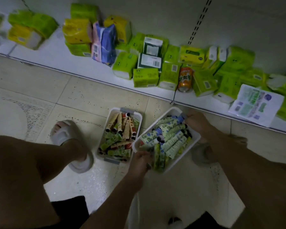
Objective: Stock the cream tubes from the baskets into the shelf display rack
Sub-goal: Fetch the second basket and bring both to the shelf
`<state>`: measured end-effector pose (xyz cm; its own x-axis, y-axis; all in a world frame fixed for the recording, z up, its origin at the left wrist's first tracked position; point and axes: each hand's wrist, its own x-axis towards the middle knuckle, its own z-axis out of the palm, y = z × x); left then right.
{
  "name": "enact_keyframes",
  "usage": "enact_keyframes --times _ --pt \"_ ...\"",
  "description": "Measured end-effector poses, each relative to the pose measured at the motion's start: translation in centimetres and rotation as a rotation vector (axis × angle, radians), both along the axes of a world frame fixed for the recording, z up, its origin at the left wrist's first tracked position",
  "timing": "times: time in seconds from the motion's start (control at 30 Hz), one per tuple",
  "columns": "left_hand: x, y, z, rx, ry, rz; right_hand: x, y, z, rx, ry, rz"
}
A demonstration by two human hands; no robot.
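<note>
Where the person stands: while both feet are planted on the pale tiled floor (82, 96), the view looks down at two baskets in front of a low white shelf (59, 53).
Right basket: a white basket (194, 141) tilted and turned at an angle, touching the other basket at its near left corner, packed with green, white and blue cream tubes (170, 141).
Left hand: the left hand (141, 160) grips the near end of the right basket, fingers curled over its rim.
Right hand: the right hand (196, 122) grips the far end of the same basket at its grey handle, fingers curled round it.
Left basket: a second white basket (139, 116) lies flat on the floor, just left of the held one, holding tan, red and green tubes (120, 136); no hand touches it.
Feet: the left foot in a pale slipper (69, 142) is just left of the left basket; the right slipper (203, 152) lies partly under the right forearm.
Shelf goods: green and yellow tissue packs (145, 77) are scattered along the shelf, with a blue and pink pack (104, 43) standing among them.
Can: an orange drink can (185, 79) stands between the tissue packs.
Leaflet: a printed paper sheet (256, 105) lies on the shelf edge at the right.
</note>
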<state>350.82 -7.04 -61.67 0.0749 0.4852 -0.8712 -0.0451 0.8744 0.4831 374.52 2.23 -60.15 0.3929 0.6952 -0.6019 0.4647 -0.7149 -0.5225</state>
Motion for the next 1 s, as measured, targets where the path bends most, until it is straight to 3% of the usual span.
enact_keyframes --times 0.17,0.33,0.43,0.5,0.53,0.67,0.73,0.83,0.9,1.0 --pt "2.0 -0.8 -3.6 -0.159 -0.042 0.087 -1.1 2.9 -5.9 0.04 -0.152 0.223" --pt "2.0 -1.3 -6.3 -0.227 -0.03 0.004 -4.3 4.4 -9.9 0.004 -0.171 0.417" --pt "1.3 -1.0 -6.8 -0.15 0.049 -0.265 -6.1 4.9 -10.7 0.025 -0.086 0.451" --pt "-0.5 -0.6 -7.3 0.032 0.249 -0.561 -7.0 4.7 -10.8 0.094 -0.1 0.5" --pt "-1.8 -0.6 -7.4 0.128 0.389 -0.605 -7.4 4.2 -10.7 0.135 -0.14 0.492" --pt "-7.3 1.1 -6.0 0.313 0.871 -0.086 -8.2 0.0 -9.8 0.17 -0.4 0.249" --pt "-10.0 2.7 -6.7 0.235 0.973 0.042 -8.3 -2.1 -9.7 0.086 -0.467 0.125" --pt "-13.2 4.1 -9.9 0.052 0.862 -0.115 -7.8 -4.7 -10.9 -0.161 -0.46 0.109" --pt "-14.2 4.6 -11.9 0.092 0.778 -0.284 -7.4 -5.7 -11.9 -0.261 -0.326 0.119" --pt "-14.9 5.6 -13.3 0.165 0.617 -0.291 -7.1 -5.4 -13.1 -0.262 -0.157 0.025"
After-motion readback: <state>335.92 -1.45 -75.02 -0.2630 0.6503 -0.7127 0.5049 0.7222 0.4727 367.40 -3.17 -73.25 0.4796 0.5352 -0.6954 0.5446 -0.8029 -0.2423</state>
